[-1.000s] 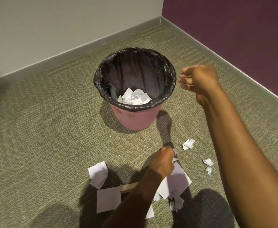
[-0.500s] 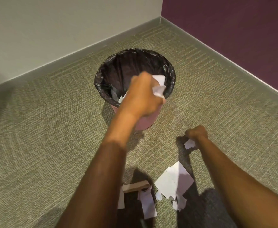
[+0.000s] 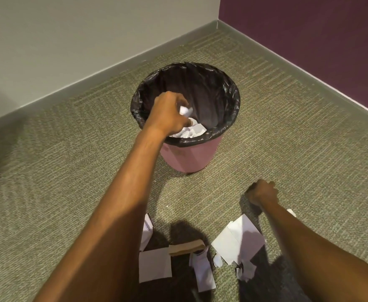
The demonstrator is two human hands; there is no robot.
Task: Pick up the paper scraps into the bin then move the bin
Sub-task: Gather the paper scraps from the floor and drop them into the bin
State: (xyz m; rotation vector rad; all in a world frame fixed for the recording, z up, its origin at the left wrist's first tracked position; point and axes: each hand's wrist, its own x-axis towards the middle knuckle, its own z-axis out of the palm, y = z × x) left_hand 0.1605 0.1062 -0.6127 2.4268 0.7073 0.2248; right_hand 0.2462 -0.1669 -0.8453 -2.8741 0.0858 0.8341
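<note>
A pink bin point(image 3: 189, 158) with a black liner point(image 3: 222, 88) stands on a carpeted floor point(image 3: 70, 171) near a room corner. The left hand point(image 3: 167, 114) hovers over its mouth, grasping a crumpled paper scrap point(image 3: 185, 110) above scraps in the bin point(image 3: 195, 131). The right hand point(image 3: 262, 192) is clenched low at the carpet; whether it holds anything is hidden. Several loose paper pieces point(image 3: 237, 240) and a brown strip point(image 3: 186, 247) remain on the floor, so the pickup looks partly done and the bin unmoved.

Upright pink, black-lined bin point(image 3: 189, 158) holds white paper scraps point(image 3: 193, 131); loose scraps point(image 3: 237, 243) lie before it.
</note>
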